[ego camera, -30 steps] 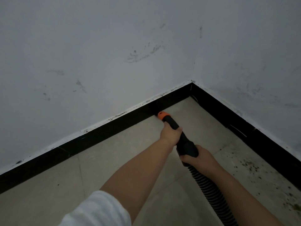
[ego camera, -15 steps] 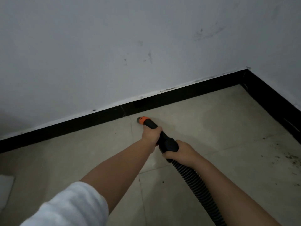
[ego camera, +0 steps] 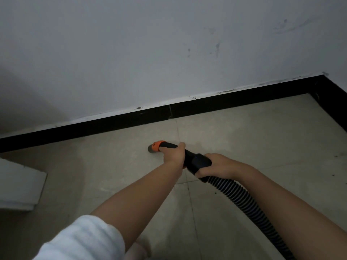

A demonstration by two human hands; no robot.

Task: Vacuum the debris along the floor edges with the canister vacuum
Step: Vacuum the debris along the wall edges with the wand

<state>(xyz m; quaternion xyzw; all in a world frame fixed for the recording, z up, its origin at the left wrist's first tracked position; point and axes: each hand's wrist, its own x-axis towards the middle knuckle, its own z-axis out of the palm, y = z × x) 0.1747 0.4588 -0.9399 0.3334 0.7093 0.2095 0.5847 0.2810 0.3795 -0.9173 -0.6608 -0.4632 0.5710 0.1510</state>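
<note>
Black plastic vacuum wand with orange collar and grey nozzle (ego camera: 180, 152): nozzle low over the beige tiled floor (ego camera: 262, 137), near but apart from the black skirting board (ego camera: 112, 122). Left hand (ego camera: 173, 154) wraps the wand behind the collar; right hand (ego camera: 218, 166) grips the black cuff ahead of the ribbed black hose (ego camera: 244, 199). Progress, judged: this wall edge looks clean; dark debris specks (ego camera: 338, 156) at the floor's right edge remain. White flat object (ego camera: 18, 184) at left edge may obstruct.

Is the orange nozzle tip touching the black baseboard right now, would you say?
No, the orange nozzle tip sits out on the tile, with bare floor showing between it and the black baseboard.
</note>
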